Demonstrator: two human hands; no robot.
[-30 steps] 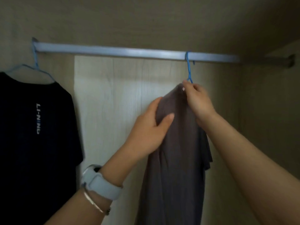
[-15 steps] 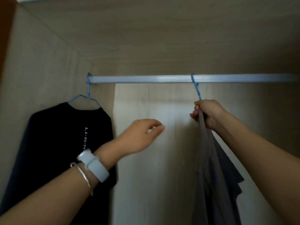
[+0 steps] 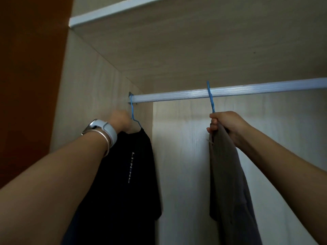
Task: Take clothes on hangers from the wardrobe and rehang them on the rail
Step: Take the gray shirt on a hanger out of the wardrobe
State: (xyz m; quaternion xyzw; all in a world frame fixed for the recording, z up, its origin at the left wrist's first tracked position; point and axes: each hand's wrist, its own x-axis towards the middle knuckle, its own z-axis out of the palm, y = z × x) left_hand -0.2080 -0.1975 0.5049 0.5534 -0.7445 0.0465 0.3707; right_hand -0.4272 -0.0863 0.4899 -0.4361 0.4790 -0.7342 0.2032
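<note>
Hands are both up at the rail [image 3: 177, 96] inside the wardrobe. Right hand [image 3: 224, 124] is clenched around the neck of a blue hanger [image 3: 211, 98], hooked over the rail, with the grey-brown shirt [image 3: 228, 183] hanging under it. Left hand [image 3: 122, 121], white watch [image 3: 106, 129] and bangle [image 3: 104, 140] on the wrist, reaches the black Li-Ning tee's [image 3: 127, 174] blue hanger [image 3: 132, 114] at the rail's far-left end; can't tell if its fingers are gripping.

A black T-shirt [image 3: 127, 174] hangs lower centre-left, a grey-brown garment [image 3: 228, 183] lower right, both on blue hangers [image 3: 211, 98] hooked over the silver rail [image 3: 247, 90].
</note>
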